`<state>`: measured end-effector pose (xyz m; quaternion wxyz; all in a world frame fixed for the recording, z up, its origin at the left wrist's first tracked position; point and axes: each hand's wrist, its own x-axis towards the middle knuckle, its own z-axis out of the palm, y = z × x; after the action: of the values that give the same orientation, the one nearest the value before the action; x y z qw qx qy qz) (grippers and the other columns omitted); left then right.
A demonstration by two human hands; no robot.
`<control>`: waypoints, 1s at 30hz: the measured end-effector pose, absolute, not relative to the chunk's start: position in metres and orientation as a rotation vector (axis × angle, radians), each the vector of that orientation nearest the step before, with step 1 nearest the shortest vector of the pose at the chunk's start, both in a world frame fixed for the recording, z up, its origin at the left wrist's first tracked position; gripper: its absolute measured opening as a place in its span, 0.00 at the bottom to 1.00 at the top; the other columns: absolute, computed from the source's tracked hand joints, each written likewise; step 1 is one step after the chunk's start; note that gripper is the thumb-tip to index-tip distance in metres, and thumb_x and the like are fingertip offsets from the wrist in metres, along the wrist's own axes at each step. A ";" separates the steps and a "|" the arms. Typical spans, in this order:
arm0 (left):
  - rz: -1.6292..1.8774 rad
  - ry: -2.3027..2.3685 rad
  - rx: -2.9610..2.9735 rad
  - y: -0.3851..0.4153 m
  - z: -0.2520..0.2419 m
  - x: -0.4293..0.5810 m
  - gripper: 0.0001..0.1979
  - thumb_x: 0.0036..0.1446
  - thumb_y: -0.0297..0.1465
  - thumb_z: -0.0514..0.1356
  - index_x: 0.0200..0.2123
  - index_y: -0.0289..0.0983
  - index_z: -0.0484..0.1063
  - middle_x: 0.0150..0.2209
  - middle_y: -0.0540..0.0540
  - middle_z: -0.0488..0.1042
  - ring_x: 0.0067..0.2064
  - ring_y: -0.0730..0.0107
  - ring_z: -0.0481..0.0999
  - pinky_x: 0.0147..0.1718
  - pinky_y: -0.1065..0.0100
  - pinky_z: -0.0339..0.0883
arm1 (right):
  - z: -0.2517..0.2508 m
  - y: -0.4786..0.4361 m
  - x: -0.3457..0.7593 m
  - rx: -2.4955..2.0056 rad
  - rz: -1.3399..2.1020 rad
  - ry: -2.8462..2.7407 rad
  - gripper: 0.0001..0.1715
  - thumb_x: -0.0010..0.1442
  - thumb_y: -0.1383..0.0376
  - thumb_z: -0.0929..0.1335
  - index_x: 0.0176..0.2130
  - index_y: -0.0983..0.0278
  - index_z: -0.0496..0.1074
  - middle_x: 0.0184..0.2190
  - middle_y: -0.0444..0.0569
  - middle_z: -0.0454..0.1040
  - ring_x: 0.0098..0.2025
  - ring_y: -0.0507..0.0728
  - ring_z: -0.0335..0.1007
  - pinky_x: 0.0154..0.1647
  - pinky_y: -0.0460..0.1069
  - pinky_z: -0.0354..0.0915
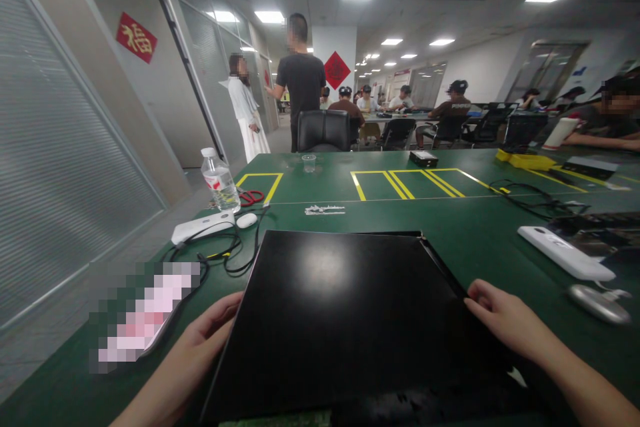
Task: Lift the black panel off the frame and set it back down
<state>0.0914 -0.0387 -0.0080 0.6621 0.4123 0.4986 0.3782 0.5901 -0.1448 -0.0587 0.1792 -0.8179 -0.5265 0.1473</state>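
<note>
A large black flat display panel (pixel 360 320) lies in front of me, glossy with a bright ceiling reflection. A strip of green circuit board (pixel 280 419) shows along its near edge. My left hand (pixel 215 327) grips the panel's left edge, its fingertips partly hidden behind it. At the right edge, my right hand (pixel 493 310) is closed, with thumb and curled fingers against the rim. A thin black frame (pixel 440 267) shows under or beside the panel's right side, slightly out of line with it.
Left on the green table (pixel 290 187) are a water bottle (pixel 220 180), red-handled scissors (pixel 251 197), a white power bank (pixel 203 227), cables and a blurred phone (pixel 150 320). Right are another white power bank (pixel 565 252) and a mouse-like device (pixel 600 303). A clear cup (pixel 309 162) stands ahead. Several people are beyond.
</note>
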 end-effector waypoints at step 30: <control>1.070 1.059 0.875 -0.055 -0.001 0.101 0.34 0.34 0.35 0.76 0.50 0.45 0.79 0.52 0.42 0.81 0.54 0.35 0.76 0.49 0.50 0.73 | -0.050 -0.141 0.586 -2.139 0.447 -1.214 0.25 0.57 0.47 0.64 0.44 0.58 0.78 0.39 0.50 0.82 0.44 0.63 0.77 0.42 0.53 0.69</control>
<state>0.1008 -0.0546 -0.0013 0.6446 0.3842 0.4651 0.4698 0.5858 -0.1405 -0.0503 0.3156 -0.8119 -0.4610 0.1695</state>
